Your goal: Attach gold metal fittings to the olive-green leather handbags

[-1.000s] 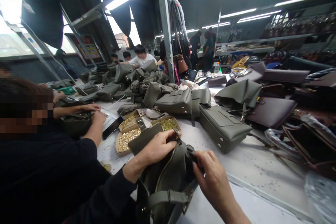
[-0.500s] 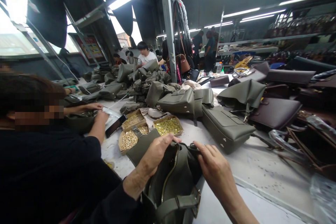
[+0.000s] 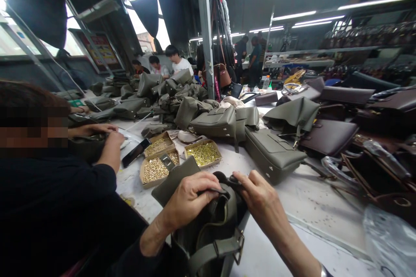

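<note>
I hold an olive-green leather bag [image 3: 211, 229] upright at the near edge of the white table [image 3: 308, 207]. My left hand [image 3: 190, 197] is closed over the left side of the bag's top opening. My right hand [image 3: 256, 197] pinches the right side of the same rim, fingers curled on the leather. A buckled strap [image 3: 221, 246] runs across the bag's front below both hands. Its flap [image 3: 173, 177] sticks out to the left behind my left hand.
Cardboard trays of small brass hardware [image 3: 203, 153] sit just beyond the bag, beside a black phone [image 3: 134, 152]. A co-worker in a dark sleeve [image 3: 55, 190] works at my left. Piled olive bags [image 3: 224, 123], another olive bag [image 3: 273, 156] and maroon bags [image 3: 328, 136] cover the table further back.
Both hands have drawn closer together on the bag's top rim. The zipper opening that showed between them is now covered and the bag sits lower in view.
</note>
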`<state>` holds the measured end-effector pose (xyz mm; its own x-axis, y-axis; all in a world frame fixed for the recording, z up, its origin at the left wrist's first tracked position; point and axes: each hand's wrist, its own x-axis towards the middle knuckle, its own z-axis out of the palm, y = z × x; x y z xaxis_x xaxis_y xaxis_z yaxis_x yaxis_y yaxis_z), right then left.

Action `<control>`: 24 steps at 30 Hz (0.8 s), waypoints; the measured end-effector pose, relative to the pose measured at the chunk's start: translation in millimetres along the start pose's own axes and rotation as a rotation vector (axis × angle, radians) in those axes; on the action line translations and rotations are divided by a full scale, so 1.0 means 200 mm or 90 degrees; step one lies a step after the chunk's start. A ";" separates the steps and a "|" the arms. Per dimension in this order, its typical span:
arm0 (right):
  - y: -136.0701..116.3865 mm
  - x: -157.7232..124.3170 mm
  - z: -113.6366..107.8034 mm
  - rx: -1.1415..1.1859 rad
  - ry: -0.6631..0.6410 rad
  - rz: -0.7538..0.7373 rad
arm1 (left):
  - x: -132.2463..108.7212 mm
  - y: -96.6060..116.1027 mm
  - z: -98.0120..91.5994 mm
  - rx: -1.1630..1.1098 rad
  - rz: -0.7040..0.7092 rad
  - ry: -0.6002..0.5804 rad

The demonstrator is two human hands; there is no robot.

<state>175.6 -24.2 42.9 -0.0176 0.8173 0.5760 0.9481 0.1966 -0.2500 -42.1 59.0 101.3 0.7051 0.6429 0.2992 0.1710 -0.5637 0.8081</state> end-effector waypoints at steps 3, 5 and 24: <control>0.01 0.01 -0.01 -0.026 0.020 -0.042 | -0.02 0.06 0.00 -0.015 0.044 -0.121; 0.02 0.02 0.00 0.012 0.016 -0.073 | -0.03 0.10 0.03 0.004 0.018 -0.184; 0.06 0.11 0.03 0.536 -0.268 -0.010 | -0.13 0.06 0.28 0.005 -0.209 0.096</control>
<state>184.7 -0.9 48.3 -0.2971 0.9076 0.2967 0.4087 0.4017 -0.8195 -19.5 6.2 74.2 0.5027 0.8591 0.0966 0.3775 -0.3187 0.8694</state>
